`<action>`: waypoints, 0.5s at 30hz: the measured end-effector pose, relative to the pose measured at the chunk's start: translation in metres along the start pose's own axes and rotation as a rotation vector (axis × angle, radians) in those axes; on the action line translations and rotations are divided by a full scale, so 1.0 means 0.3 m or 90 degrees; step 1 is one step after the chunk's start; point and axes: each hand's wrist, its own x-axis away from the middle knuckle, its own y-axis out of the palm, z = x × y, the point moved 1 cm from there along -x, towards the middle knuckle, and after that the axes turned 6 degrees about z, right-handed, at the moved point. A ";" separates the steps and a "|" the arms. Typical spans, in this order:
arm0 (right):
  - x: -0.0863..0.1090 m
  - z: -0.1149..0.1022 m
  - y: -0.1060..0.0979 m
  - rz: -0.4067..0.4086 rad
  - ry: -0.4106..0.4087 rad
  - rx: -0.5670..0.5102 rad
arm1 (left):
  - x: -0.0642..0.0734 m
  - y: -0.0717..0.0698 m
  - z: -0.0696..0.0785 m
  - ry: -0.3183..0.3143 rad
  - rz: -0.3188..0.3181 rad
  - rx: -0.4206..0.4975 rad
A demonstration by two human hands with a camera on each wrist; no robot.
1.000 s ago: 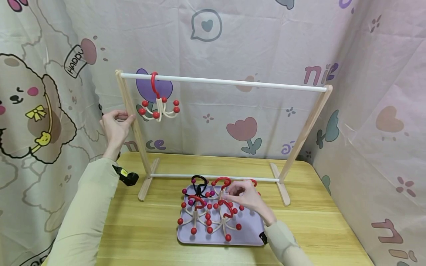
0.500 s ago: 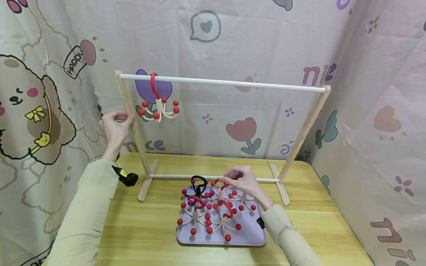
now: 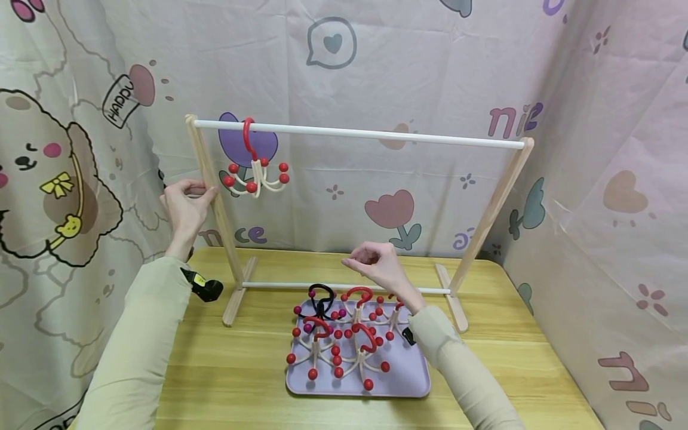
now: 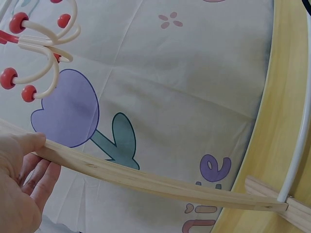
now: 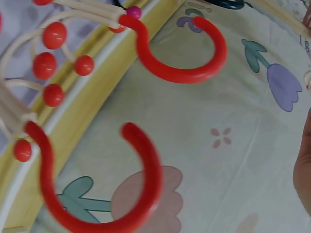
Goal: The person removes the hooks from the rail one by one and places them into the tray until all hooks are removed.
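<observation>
My left hand pinches the left wooden post of a rack. In the left wrist view, thumb and fingers lie on either side of that post. From the rack's white top rail a toy chandelier hangs by its red hook, with cream arms and red balls. My right hand is above the back of a lilac tray, fingers loosely curled, with nothing seen in them. Below it on the tray stand several red-hooked chandeliers and a black-hooked one.
The rack's lower white rail runs just behind the tray, between two wooden feet. All stands on a wood-grain table. Printed curtains surround it at the back and sides.
My right hand has risen from among the chandeliers at the tray's back, moving up and slightly left past a red hook. The left hand and the hanging chandelier stay put.
</observation>
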 end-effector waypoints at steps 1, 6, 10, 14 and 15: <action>-0.011 -0.018 0.000 -0.001 0.001 -0.006 | 0.000 0.000 0.000 -0.001 0.000 -0.001; -0.066 0.002 0.014 -0.003 0.005 -0.029 | -0.004 0.000 -0.002 0.000 -0.003 -0.001; -0.105 0.018 0.025 -0.002 0.010 -0.032 | -0.003 -0.001 -0.002 0.003 -0.003 -0.002; -0.142 0.003 0.035 0.005 0.022 -0.022 | 0.002 -0.001 0.002 0.002 0.002 -0.007; -0.153 -0.001 0.038 0.007 0.025 -0.021 | 0.003 -0.001 0.003 0.001 0.002 -0.008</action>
